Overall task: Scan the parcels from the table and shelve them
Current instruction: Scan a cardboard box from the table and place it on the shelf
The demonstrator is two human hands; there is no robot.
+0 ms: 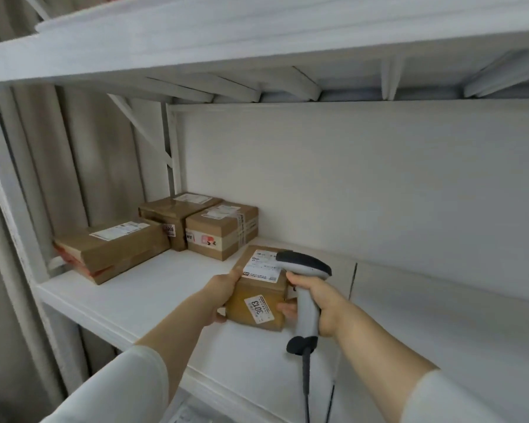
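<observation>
Item: small brown cardboard parcel (258, 300), with a white shipping label on top and a white sticker reading "3013" on its near face. Location: at the front of the white wooden shelf board (129, 300), between both hands. Whether its base rests on the board cannot be told.

Left hand (220, 296): grips the parcel's left side, thumb along the top edge and fingers curled under the lower corner.

Right hand (316, 303): fingers wrapped round the handle of a grey-white handheld barcode scanner (306, 288) with a dark head. The head sits over the parcel's top label, and one digit touches the parcel's right face. A dark cable (306, 389) hangs from the handle's base.

Also on the same board, back left and well apart from the held parcel:
- Flat brown cardboard box with red tape (113, 248), at the left end.
- Brown taped carton (168, 213), against the rear.
- Brown carton with a white band (223, 232), just beside the taped carton.

Surroundings: white back panel (364, 178), upper shelf underside (257, 59), white sleeves (119, 389).
</observation>
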